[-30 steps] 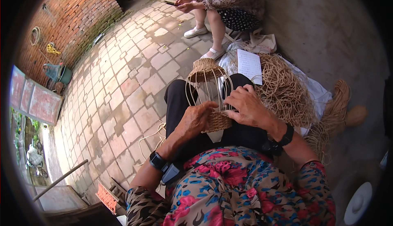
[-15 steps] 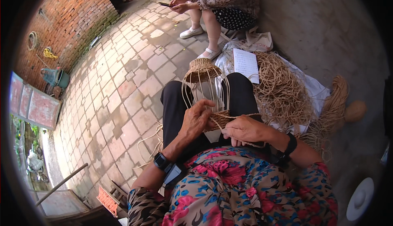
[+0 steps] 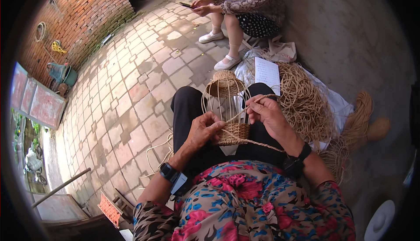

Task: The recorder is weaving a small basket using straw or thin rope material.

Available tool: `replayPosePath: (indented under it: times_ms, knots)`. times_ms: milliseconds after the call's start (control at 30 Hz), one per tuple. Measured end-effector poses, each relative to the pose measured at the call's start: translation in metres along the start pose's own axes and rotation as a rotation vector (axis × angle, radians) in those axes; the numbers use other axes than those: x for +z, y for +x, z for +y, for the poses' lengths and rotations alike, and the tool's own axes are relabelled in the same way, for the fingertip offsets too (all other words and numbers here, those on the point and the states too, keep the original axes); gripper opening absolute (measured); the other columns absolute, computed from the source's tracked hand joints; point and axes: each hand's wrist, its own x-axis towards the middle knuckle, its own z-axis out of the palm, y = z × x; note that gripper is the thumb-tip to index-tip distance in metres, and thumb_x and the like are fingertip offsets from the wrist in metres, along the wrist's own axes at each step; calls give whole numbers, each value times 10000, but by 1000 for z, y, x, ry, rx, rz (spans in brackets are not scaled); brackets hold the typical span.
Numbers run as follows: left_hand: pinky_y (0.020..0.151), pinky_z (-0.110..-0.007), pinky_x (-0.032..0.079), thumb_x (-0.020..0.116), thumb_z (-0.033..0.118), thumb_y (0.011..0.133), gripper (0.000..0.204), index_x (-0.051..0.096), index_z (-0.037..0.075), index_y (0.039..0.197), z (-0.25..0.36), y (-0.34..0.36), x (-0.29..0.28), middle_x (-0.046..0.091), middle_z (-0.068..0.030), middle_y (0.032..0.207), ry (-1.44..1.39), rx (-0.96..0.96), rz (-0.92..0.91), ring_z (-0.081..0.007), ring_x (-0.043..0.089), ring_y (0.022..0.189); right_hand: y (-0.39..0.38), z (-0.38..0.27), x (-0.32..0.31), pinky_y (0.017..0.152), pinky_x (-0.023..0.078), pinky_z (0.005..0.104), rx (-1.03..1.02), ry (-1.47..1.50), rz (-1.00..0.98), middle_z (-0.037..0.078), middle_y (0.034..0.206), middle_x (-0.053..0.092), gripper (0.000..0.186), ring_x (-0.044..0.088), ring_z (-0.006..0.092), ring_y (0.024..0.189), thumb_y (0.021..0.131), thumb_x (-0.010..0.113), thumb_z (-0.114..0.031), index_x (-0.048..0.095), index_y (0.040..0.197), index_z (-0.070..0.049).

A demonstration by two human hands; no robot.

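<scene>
Between my knees stands a woven cord basket (image 3: 235, 134) with a woven band at each end and bare upright ribs joining them. My left hand (image 3: 204, 129) grips the left side of its near band, thumb and fingers closed at the woven edge. To the right of the ribs, my right hand (image 3: 267, 113) pinches a tan cord (image 3: 236, 117), which runs taut across the ribs towards my left fingertips. A thicker twisted cord (image 3: 262, 145) stretches from the near band to the right, under my right wrist. The inside of the band is partly hidden.
A large heap of loose cord (image 3: 302, 105) lies on a white sheet (image 3: 339, 110) to my right, beside a written paper (image 3: 267, 75). Cord ends (image 3: 159, 151) trail on the paving at left. A seated person (image 3: 251, 11) holds a phone ahead.
My right hand has moved up and away from the near band, drawing the cord across the ribs. The basket sits slightly further right and lower in view; my left hand keeps its hold.
</scene>
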Motion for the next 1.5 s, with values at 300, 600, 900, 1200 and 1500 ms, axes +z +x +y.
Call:
replayPosePath:
  times_ms: [300,600,900,1200,1500]
  knots:
    - [393,-249,448,685,153,845,201,539,42,761,3,3,11,564,-15,628,50,-130,99,-107,567,461,54,-4,42,728,512,433,-484,-1344,-117,220,801,639,184,637,365,793,760,564,-143,646,867,-18]
    - [405,-249,452,692,157,847,202,535,49,781,-1,2,6,562,-17,635,49,-81,62,-110,580,483,8,10,29,653,481,491,-519,-1134,121,165,748,617,156,626,377,726,769,565,-44,557,923,-19]
    - [548,-332,488,622,84,831,208,585,51,1033,33,-5,12,648,-123,768,849,519,435,-233,611,566,-25,11,-44,496,446,295,-106,-981,218,51,594,569,135,555,132,521,849,629,-163,597,823,-34]
    - [547,-278,488,503,56,879,212,557,29,1082,27,9,38,625,-81,733,571,163,-5,-126,613,578,30,-3,-33,515,469,175,-87,-294,127,0,757,568,111,556,58,619,877,620,-86,556,949,-30]
    - [511,-213,455,607,43,845,99,577,46,940,6,4,27,609,-8,717,3,81,179,-36,520,590,59,12,33,594,473,460,-639,-1419,301,154,718,612,88,623,366,690,772,609,-80,554,838,-57]
